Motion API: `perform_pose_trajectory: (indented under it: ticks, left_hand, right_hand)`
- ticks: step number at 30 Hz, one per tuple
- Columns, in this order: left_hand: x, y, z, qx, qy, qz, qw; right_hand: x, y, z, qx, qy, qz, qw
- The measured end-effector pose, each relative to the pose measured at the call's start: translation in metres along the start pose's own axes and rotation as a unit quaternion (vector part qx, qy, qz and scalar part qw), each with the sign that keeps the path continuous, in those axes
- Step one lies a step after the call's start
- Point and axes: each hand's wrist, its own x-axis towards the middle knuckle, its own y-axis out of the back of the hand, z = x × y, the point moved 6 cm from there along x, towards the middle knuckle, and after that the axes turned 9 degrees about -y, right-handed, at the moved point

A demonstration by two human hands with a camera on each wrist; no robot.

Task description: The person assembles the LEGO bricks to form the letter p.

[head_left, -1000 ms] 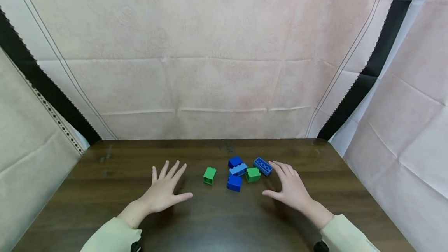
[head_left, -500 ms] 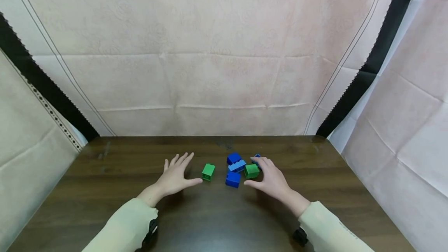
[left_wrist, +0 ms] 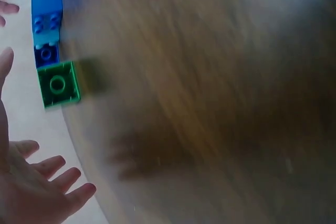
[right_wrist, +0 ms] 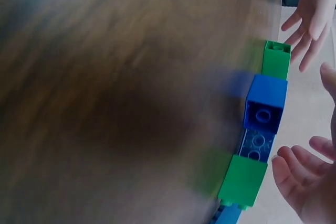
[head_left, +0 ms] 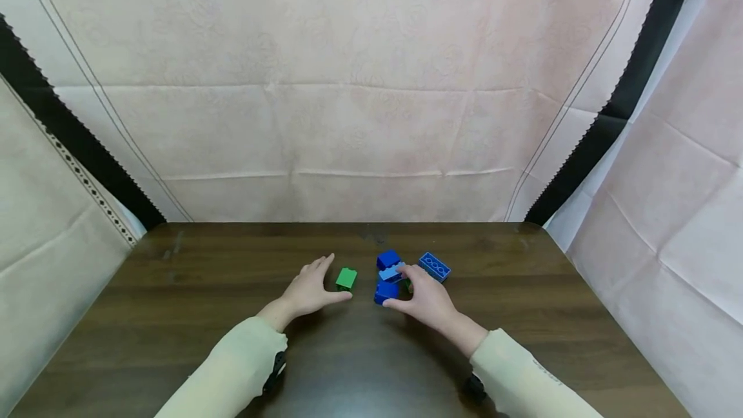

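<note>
My left hand [head_left: 306, 290] is just left of a lone green toy brick [head_left: 346, 278], thumb and fingers spread apart on its near and left sides. In the left wrist view a gap shows between that hand [left_wrist: 39, 190] and the brick. My right hand [head_left: 429, 298] hovers at the cluster's right side with thumb and fingers apart, holding nothing. It covers most of a second green brick [right_wrist: 243, 180]. Beside its fingertips lie a light blue brick [head_left: 390, 273] and a dark blue brick [head_left: 386, 291]; another dark blue brick [head_left: 387, 258] sits behind them.
A blue studded brick [head_left: 434, 266] lies behind my right hand. The brown wooden table [head_left: 360, 366] reaches back to a pale cloth wall [head_left: 348, 115], with cloth [head_left: 667, 211] at the sides too.
Both hands have moved inward, the left toward the lone green brick, the right leftward over the second green brick. The blue studded brick is uncovered again. The bricks look unmoved.
</note>
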Motion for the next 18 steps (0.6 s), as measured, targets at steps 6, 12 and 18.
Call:
perform_pose_trajectory:
  ticks: [6, 12, 18]
  left_hand:
    - [0.007, -0.010, 0.005, -0.011, 0.022, 0.022, 0.9995]
    - [0.013, -0.016, 0.005, -0.028, 0.041, 0.044, 0.9978]
    - [0.017, -0.021, 0.006, -0.028, 0.046, 0.049, 0.9974]
  right_hand:
    - [0.003, -0.007, -0.005, -0.009, 0.004, -0.019, 0.9998]
    - [0.008, -0.013, -0.004, 0.006, -0.014, -0.024, 0.9996]
    - [0.009, -0.020, -0.002, 0.007, -0.024, -0.039, 0.9989]
